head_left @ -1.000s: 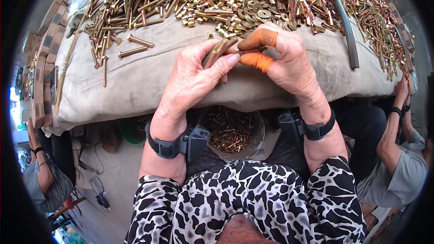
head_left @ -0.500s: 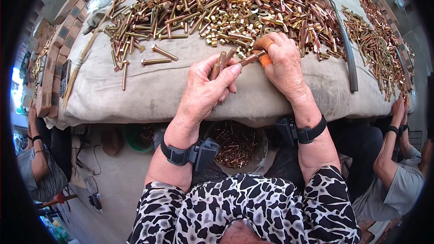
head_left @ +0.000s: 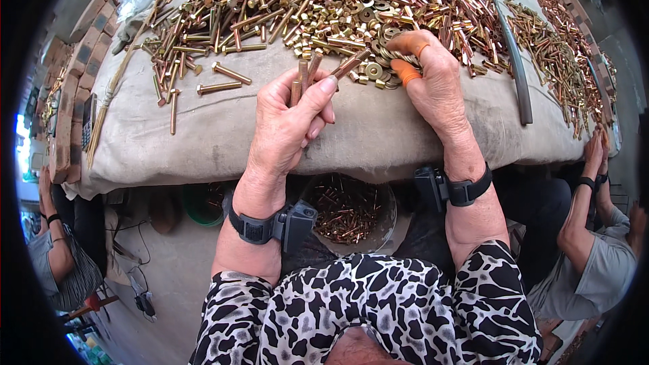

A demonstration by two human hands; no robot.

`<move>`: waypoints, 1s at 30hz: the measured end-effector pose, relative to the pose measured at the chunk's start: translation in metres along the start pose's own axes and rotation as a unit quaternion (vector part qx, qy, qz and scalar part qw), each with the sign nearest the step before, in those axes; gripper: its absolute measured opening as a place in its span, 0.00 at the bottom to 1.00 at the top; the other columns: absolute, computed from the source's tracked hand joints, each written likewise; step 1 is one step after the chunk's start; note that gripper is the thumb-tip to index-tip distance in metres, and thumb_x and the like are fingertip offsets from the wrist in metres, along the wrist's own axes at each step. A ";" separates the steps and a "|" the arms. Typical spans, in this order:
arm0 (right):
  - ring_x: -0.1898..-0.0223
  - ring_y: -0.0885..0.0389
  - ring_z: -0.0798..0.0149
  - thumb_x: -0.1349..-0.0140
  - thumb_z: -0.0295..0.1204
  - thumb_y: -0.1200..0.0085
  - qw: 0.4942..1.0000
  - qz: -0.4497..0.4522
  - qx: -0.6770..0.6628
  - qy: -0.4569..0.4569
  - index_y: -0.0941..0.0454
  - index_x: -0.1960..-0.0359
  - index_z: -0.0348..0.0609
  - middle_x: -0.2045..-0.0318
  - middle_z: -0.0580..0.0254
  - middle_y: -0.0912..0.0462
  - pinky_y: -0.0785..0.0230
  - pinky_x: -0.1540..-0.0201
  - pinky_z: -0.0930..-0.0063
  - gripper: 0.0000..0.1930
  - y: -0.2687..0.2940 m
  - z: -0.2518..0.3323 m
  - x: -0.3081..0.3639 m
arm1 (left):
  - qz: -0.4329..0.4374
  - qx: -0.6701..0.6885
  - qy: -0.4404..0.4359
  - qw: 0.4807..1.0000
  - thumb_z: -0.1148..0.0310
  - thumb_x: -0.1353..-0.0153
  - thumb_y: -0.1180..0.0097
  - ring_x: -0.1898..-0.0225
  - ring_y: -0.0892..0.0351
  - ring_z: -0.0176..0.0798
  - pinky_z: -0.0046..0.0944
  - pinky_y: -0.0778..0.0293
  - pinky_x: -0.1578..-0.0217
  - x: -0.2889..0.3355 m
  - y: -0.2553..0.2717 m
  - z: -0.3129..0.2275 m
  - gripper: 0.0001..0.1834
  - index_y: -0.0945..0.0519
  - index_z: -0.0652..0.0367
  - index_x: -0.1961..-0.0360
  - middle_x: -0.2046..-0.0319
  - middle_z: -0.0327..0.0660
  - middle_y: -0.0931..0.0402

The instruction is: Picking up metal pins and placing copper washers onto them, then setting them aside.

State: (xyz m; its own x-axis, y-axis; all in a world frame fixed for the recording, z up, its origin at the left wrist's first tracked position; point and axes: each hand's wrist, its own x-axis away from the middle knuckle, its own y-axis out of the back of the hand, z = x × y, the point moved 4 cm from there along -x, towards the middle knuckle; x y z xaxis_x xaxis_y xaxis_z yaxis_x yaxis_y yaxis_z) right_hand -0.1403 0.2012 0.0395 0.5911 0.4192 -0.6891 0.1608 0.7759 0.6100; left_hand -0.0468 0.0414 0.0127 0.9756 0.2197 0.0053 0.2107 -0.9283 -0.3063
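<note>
My left hand (head_left: 292, 111) is closed around several brassy bolts (head_left: 303, 80), their threaded ends up. One more bolt (head_left: 351, 63) leans to the right from between its thumb and fingers, toward the pile. Orange covers sit on the thumb and forefinger of my right hand (head_left: 436, 78). Those two fingers are apart at the near edge of the pile, touching a cluster of flat washers (head_left: 392, 61). Whether any washer is gripped there is hard to see. Small nuts (head_left: 304, 46) lie left of the washers.
Loose bolts (head_left: 223, 73) lie on the cloth-covered table (head_left: 365, 138). A black bent bar (head_left: 517, 74) splits the pile from a second heap at right. Below the table edge stands a bucket of metal parts (head_left: 348, 213). Other people's arms (head_left: 581, 223) show at both sides.
My right hand has left the bolt tip it was touching and moved up to the washers, its thumb and forefinger spreading. My left hand has shifted slightly left, still holding the bolts.
</note>
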 end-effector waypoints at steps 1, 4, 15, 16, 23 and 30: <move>0.71 0.25 0.66 0.54 0.20 0.46 0.998 0.051 -0.017 -0.013 0.26 0.72 0.37 0.74 0.61 0.24 0.33 0.68 0.77 0.06 -0.003 0.003 0.002 | -0.001 0.000 0.002 1.000 0.69 0.45 0.49 0.92 0.45 0.20 0.20 0.52 0.93 0.001 0.001 0.000 0.07 0.27 0.62 0.67 0.86 0.38 0.30; 0.72 0.27 0.61 0.57 0.21 0.44 0.991 0.129 -0.021 0.003 0.26 0.74 0.38 0.75 0.60 0.26 0.34 0.68 0.74 0.07 -0.008 0.014 0.007 | -0.005 -0.001 -0.002 1.000 0.69 0.45 0.49 0.92 0.45 0.20 0.20 0.52 0.93 0.002 0.005 0.000 0.08 0.27 0.62 0.67 0.86 0.38 0.30; 0.70 0.25 0.73 0.52 0.20 0.45 0.928 0.097 -0.294 -0.209 0.26 0.72 0.38 0.73 0.66 0.23 0.33 0.67 0.82 0.05 -0.001 0.007 0.010 | 0.019 -0.007 0.006 1.000 0.68 0.46 0.47 0.91 0.42 0.19 0.19 0.49 0.92 0.002 0.000 -0.003 0.09 0.27 0.62 0.68 0.87 0.35 0.30; 0.71 0.25 0.75 0.51 0.20 0.45 0.874 0.073 -0.408 -0.254 0.25 0.73 0.38 0.73 0.67 0.23 0.33 0.68 0.83 0.04 -0.001 0.006 0.011 | 0.019 -0.007 0.006 1.000 0.68 0.46 0.47 0.91 0.42 0.19 0.19 0.49 0.92 0.002 0.000 -0.003 0.09 0.27 0.62 0.68 0.87 0.35 0.30; 0.66 0.27 0.74 0.55 0.15 0.45 0.891 0.039 -0.433 -0.130 0.25 0.71 0.38 0.70 0.66 0.23 0.34 0.60 0.81 0.08 0.008 0.020 0.009 | 0.045 -0.104 0.035 0.993 0.66 0.47 0.46 0.90 0.41 0.19 0.20 0.47 0.90 0.003 -0.006 -0.001 0.09 0.26 0.61 0.69 0.88 0.32 0.32; 0.66 0.26 0.73 0.57 0.16 0.43 0.892 0.058 -0.421 -0.150 0.24 0.70 0.39 0.72 0.67 0.23 0.34 0.60 0.81 0.10 0.013 0.022 0.010 | 0.075 -0.132 0.034 0.988 0.66 0.47 0.45 0.89 0.40 0.19 0.20 0.46 0.89 0.001 -0.007 -0.002 0.09 0.26 0.61 0.69 0.88 0.32 0.32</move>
State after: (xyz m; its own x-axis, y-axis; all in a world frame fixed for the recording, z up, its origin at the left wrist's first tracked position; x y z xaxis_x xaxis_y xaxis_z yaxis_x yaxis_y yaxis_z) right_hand -0.1147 0.2049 0.0495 0.7703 0.4735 -0.4271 -0.4928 0.8671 0.0726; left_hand -0.0474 0.0472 0.0164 0.9971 0.0611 0.0460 0.0634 -0.9968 -0.0493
